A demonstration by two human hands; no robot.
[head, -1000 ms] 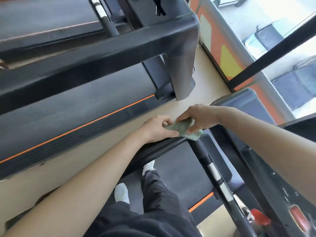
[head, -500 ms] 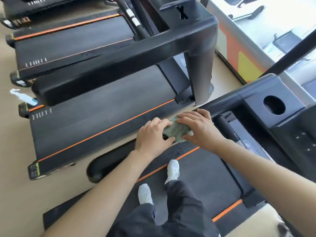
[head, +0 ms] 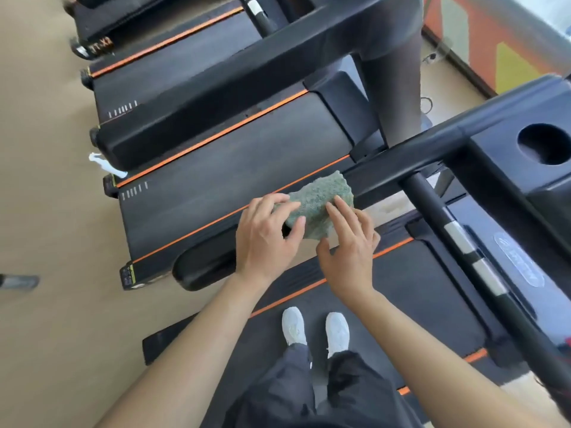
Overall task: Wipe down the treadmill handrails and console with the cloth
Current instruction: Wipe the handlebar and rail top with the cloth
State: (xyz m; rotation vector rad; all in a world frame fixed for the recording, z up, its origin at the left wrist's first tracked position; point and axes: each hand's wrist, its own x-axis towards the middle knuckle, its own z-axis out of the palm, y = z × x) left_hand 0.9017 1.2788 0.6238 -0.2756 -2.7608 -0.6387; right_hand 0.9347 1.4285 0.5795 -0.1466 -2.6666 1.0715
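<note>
A green cloth (head: 318, 202) lies draped over the black left handrail (head: 210, 267) of the treadmill I stand on. My left hand (head: 265, 239) rests on the rail with thumb and fingers pinching the cloth's near left edge. My right hand (head: 346, 242) lies flat on the cloth's right side, fingers spread, pressing it onto the rail. The handrail runs up right to the console (head: 509, 156), which has a round cup hole (head: 543, 148). A centre grip bar (head: 457, 239) with silver sensor plates crosses at the right.
A second treadmill (head: 222, 168) stands close on the left, its thick black handrail (head: 247, 88) above its belt. A white spray bottle (head: 106, 165) lies on the tan floor by its rear corner. Another treadmill sits farther back. My white shoes (head: 315, 329) stand on the belt.
The view has swung down and back from the console end. The cloth has spread out flatter over the rail, and both hands have stayed on it.
</note>
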